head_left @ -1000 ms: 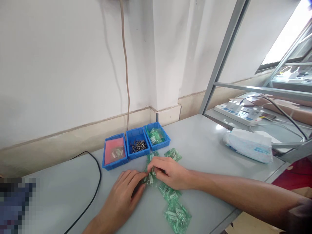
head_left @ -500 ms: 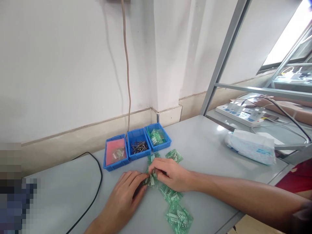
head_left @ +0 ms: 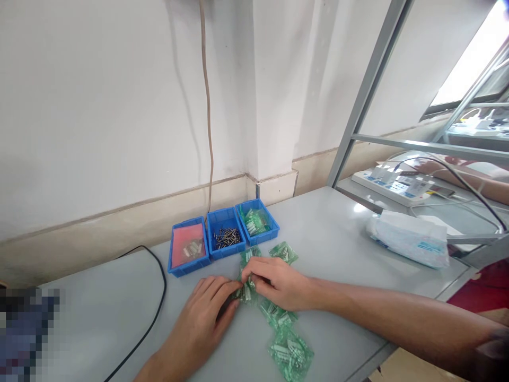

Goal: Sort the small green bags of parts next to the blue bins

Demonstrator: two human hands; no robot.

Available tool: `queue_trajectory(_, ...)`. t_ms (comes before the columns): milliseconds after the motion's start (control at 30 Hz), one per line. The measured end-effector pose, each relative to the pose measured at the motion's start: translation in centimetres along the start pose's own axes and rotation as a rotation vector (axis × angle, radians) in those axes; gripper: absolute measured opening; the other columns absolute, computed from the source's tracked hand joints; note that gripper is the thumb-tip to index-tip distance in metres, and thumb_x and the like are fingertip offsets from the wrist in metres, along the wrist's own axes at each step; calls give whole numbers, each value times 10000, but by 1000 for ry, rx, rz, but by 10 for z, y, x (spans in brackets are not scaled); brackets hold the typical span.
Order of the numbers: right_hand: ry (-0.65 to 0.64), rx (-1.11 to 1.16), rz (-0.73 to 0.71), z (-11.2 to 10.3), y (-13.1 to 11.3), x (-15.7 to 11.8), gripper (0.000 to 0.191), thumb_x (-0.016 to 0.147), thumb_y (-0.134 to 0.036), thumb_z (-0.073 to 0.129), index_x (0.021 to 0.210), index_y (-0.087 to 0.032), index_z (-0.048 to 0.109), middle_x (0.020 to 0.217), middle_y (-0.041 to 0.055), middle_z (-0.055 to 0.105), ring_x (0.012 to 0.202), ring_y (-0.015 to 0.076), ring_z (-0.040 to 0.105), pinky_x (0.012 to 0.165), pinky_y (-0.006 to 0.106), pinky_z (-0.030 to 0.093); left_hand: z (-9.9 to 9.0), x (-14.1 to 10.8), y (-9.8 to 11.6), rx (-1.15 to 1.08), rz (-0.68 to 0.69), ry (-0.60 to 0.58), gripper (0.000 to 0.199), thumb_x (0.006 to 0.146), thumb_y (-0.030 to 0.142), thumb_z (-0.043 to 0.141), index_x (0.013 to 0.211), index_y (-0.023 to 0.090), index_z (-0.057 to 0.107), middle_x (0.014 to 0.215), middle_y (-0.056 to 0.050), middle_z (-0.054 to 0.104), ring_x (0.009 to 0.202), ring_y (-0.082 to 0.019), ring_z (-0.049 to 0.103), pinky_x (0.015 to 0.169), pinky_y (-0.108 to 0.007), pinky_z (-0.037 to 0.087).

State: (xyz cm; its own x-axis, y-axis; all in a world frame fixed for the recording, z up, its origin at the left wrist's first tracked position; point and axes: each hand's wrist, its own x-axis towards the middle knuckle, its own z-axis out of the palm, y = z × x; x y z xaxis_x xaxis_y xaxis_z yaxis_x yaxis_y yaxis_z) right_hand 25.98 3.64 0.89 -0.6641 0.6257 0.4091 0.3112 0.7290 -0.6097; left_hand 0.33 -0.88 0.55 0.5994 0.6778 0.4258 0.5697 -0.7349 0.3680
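My left hand (head_left: 204, 315) and my right hand (head_left: 280, 284) meet at a small green plastic bag (head_left: 247, 294) holding pale, slim parts. Thumb and fingers of each hand are closed on the bag's edge, and the fingertips partly hide it. Just behind my right fingers lies another green bag (head_left: 251, 253); a further green bag (head_left: 283, 251) rests to its right. Below my right hand, a green bag (head_left: 278, 314) touches or nearly touches a bigger-looking green bag (head_left: 292, 354) nearer to me.
Three blue bins stand behind my hands: the left bin (head_left: 190, 271) with a pink sheet and small bag, the middle bin (head_left: 227, 253) with screws, the right bin (head_left: 264, 238) with green bags. A black cable (head_left: 161, 297) runs left; a tissue pack (head_left: 409, 241) and bed-frame post lie right.
Both hands stay at the same green bag with hardly any movement. The view has shifted very slightly. At the far right, another person's arm has changed position.
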Motion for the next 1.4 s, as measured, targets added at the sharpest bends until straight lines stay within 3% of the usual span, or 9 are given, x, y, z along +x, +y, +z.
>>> queue_trajectory(367, -4, -11, 2, -2, -4, 1, 311, 925, -16, 507, 1110, -207, 668, 929, 15, 672, 775, 159, 605, 759, 258, 478, 0, -1, -1, -3, -21, -43, 227, 1111, 228, 526, 1317, 247, 621, 1181, -79, 716, 1050, -260, 673, 914, -407, 569)
queue_trajectory(567, -4, -7, 3, -2, -3, 0, 283, 983, -54, 489, 1135, -210, 670, 959, 24, 683, 822, 165, 627, 793, 270, 493, 0, 0, 0, 5, -8, -11, 231, 1108, 226, 530, 1315, 244, 629, 1159, -81, 728, 1031, -258, 685, 909, -398, 581)
queue_trajectory(700, -19, 64, -9, -5, -4, 1, 254, 1139, -328, 467, 1141, -192, 682, 966, 47, 692, 847, 173, 634, 815, 283, 509, -1, 1, 1, 4, 19, 42, 242, 1113, 218, 506, 1311, 242, 644, 1111, -76, 744, 992, -244, 704, 880, -373, 591)
queue_trajectory(800, -27, 98, 13, -5, -4, 2, 486, 1039, -657, 603, 1129, -190, 702, 886, 17, 645, 716, 149, 574, 700, 259, 485, -2, 2, 2, 1, 41, 98, 226, 1117, 206, 495, 1278, 239, 650, 1040, -63, 750, 913, -227, 708, 810, -343, 588)
queue_trajectory(867, -12, 104, 11, -3, -3, 2, 564, 951, -733, 677, 1106, -192, 713, 864, 2, 624, 680, 134, 541, 665, 249, 463, -2, 2, 2, 5, 43, 113, 194, 1113, 200, 505, 1236, 233, 652, 998, -56, 748, 878, -224, 704, 780, -337, 581)
queue_trajectory(1033, -28, 73, -13, -1, 0, 1, 468, 932, -619, 779, 1129, -200, 713, 864, -6, 629, 697, 132, 550, 676, 245, 470, -1, 1, 1, 16, 30, 116, 183, 1117, 213, 490, 1192, 237, 655, 958, -47, 749, 849, -218, 705, 754, -328, 575)
queue_trajectory(1167, 0, 44, -26, -2, -2, 1, 256, 1083, -437, 638, 1078, -193, 716, 901, 18, 664, 735, 139, 577, 718, 255, 497, -1, 1, 1, 29, 16, 134, 173, 1132, 233, 465, 1103, 229, 636, 924, -43, 738, 818, -214, 685, 742, -330, 557)
queue_trajectory(1267, 62, 45, -71, -1, -3, 2, 329, 1135, -400, 535, 969, -183, 720, 863, 33, 627, 781, 159, 592, 733, 270, 504, -1, 1, 1, 30, 17, 135, 175, 1139, 246, 462, 1037, 228, 603, 886, -28, 715, 785, -210, 657, 728, -329, 531)
queue_trajectory(1400, 127, 51, -71, -1, -3, 2, 272, 1116, -382, 572, 986, -187, 711, 1055, 78, 589, 935, 179, 607, 833, 297, 516, 0, 1, 0, 25, 24, 137, 173, 1141, 228, 451, 1021, 232, 575, 870, -16, 691, 772, -207, 635, 738, -324, 504)
